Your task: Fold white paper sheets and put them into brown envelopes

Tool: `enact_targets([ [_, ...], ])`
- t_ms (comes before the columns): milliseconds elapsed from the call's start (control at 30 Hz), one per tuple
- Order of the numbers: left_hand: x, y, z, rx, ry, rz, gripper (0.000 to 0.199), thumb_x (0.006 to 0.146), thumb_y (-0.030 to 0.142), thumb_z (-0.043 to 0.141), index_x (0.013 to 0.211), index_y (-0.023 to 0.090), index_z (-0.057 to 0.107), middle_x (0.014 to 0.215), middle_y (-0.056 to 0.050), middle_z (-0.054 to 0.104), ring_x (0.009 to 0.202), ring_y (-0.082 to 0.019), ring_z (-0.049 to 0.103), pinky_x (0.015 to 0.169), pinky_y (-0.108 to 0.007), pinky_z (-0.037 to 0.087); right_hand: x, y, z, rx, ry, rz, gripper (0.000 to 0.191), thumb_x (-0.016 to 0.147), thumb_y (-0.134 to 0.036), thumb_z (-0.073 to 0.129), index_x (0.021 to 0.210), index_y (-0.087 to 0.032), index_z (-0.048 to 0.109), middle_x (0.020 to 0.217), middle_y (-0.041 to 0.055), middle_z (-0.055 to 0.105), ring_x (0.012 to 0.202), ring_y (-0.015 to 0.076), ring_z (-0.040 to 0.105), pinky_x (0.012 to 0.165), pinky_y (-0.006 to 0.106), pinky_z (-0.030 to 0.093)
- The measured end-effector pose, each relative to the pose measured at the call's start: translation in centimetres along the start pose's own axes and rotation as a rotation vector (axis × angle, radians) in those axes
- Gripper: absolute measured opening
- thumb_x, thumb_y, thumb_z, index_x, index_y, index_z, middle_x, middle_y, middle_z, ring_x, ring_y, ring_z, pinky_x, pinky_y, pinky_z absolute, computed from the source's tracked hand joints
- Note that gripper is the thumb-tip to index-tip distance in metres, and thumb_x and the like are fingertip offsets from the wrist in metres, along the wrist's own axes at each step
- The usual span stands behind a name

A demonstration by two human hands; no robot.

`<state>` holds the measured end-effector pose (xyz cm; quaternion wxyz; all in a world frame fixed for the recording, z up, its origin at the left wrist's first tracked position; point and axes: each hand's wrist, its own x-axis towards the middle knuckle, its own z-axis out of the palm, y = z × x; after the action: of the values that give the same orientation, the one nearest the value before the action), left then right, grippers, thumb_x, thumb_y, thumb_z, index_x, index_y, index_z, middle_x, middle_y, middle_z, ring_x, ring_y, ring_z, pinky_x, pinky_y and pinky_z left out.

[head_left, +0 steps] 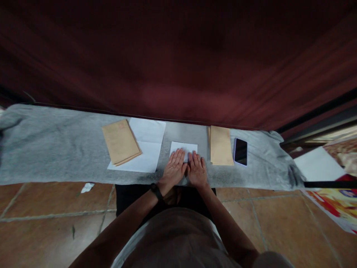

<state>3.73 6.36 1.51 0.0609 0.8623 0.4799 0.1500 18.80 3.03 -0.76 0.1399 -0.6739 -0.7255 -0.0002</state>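
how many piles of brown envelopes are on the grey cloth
2: the left pile, lying partly over white paper; the right pile, between the right hand and the phone. Lower envelopes in each may be hidden.

We have: one small paper (182, 145) beneath left hand (173, 169) and right hand (198, 172), both flat; brown envelopes (121, 143) atop large sheet (149, 134); tan stack (221, 147) beside phone (240, 152); grey cloth (61, 149) underneath.
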Motion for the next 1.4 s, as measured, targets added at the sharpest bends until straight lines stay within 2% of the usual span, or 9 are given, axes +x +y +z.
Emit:
enact_targets([
  [133, 2.9, 0.2, 1.2, -0.012, -0.058, 0.015, 0.059, 0.103, 0.030, 0.029, 0.158, 0.009, 0.029, 0.164, -0.015, 0.032, 0.155, -0.025, 0.020, 0.127, -0.052, 0.018, 0.0, 0.0, 0.0, -0.013, -0.011, 0.000, 0.057, 0.104, -0.029, 0.039, 0.158, -0.014, 0.032, 0.163, 0.0156, 0.033, 0.151, 0.0288, 0.030, 0.121, 0.053, 0.021],
  [233, 3.7, -0.3, 1.7, 0.006, -0.075, -0.013, 0.059, 0.104, 0.036, 0.030, 0.156, 0.009, 0.033, 0.164, -0.015, 0.032, 0.155, -0.025, 0.020, 0.127, -0.050, 0.016, 0.1, 0.0, 0.0, -0.022, -0.005, 0.002, 0.056, 0.104, -0.031, 0.040, 0.157, -0.014, 0.035, 0.161, 0.0160, 0.036, 0.150, 0.0292, 0.032, 0.121, 0.053, 0.023],
  [467, 3.0, -2.3, 1.4, 0.031, -0.019, -0.133, 0.062, 0.104, 0.038, 0.030, 0.157, 0.006, 0.032, 0.164, -0.018, 0.029, 0.155, -0.028, 0.020, 0.125, -0.051, 0.020, 0.2, 0.0, 0.1, 0.000, 0.016, 0.023, 0.055, 0.105, -0.034, 0.039, 0.157, -0.015, 0.035, 0.162, 0.0150, 0.035, 0.148, 0.0294, 0.036, 0.121, 0.052, 0.025],
  [633, 2.9, -2.7, 1.6, 0.045, 0.017, -0.157, 0.064, 0.103, 0.039, 0.031, 0.158, 0.007, 0.029, 0.164, -0.019, 0.029, 0.155, -0.029, 0.022, 0.125, -0.053, 0.021, 0.4, -0.3, -0.6, 0.012, 0.024, 0.045, 0.052, 0.107, -0.035, 0.037, 0.155, -0.016, 0.039, 0.161, 0.0136, 0.037, 0.148, 0.0288, 0.037, 0.121, 0.053, 0.025],
  [767, 2.8, -2.8, 1.7, 0.043, 0.012, -0.148, 0.063, 0.102, 0.036, 0.032, 0.157, 0.006, 0.030, 0.164, -0.019, 0.028, 0.155, -0.030, 0.019, 0.125, -0.053, 0.021, 2.0, -1.5, -1.2, 0.047, 0.017, 0.079, 0.052, 0.108, -0.036, 0.034, 0.153, -0.013, 0.042, 0.160, 0.0139, 0.040, 0.148, 0.0280, 0.036, 0.123, 0.054, 0.022],
  [933, 2.6, -2.8, 1.4, 0.055, 0.002, -0.147, 0.062, 0.099, 0.025, 0.032, 0.157, 0.004, 0.030, 0.165, -0.018, 0.026, 0.156, -0.031, 0.016, 0.125, -0.053, 0.022, 4.2, -2.3, -0.5, 0.092, -0.029, -0.034, 0.049, 0.108, -0.033, 0.035, 0.152, -0.015, 0.044, 0.160, 0.0114, 0.040, 0.150, 0.0235, 0.033, 0.123, 0.047, 0.026],
  [1033, 2.6, -2.8, 1.4, 0.062, 0.017, -0.142, 0.062, 0.100, 0.027, 0.032, 0.156, 0.001, 0.030, 0.165, -0.020, 0.027, 0.155, -0.031, 0.017, 0.125, -0.052, 0.023, 4.6, -1.7, 0.2, 0.080, -0.021, -0.022, 0.049, 0.107, -0.034, 0.037, 0.153, -0.016, 0.043, 0.161, 0.0128, 0.039, 0.151, 0.0238, 0.032, 0.123, 0.047, 0.027],
  [1233, 2.6, -2.8, 1.8, 0.059, 0.054, -0.164, 0.063, 0.102, 0.033, 0.031, 0.157, 0.003, 0.029, 0.163, -0.020, 0.030, 0.155, -0.030, 0.019, 0.125, -0.053, 0.024, 4.3, 0.5, 0.5, 0.045, 0.014, 0.044, 0.053, 0.106, -0.038, 0.041, 0.156, -0.017, 0.039, 0.162, 0.0153, 0.036, 0.149, 0.0285, 0.035, 0.120, 0.051, 0.027],
  [1400, 2.7, -2.7, 2.0, 0.056, 0.065, -0.192, 0.065, 0.102, 0.036, 0.034, 0.156, -0.001, 0.030, 0.163, -0.023, 0.030, 0.155, -0.031, 0.020, 0.125, -0.052, 0.023, 4.0, 1.2, 0.8, 0.021, 0.039, 0.080, 0.058, 0.107, -0.039, 0.040, 0.157, -0.012, 0.034, 0.161, 0.0169, 0.037, 0.148, 0.0295, 0.035, 0.121, 0.050, 0.025],
])
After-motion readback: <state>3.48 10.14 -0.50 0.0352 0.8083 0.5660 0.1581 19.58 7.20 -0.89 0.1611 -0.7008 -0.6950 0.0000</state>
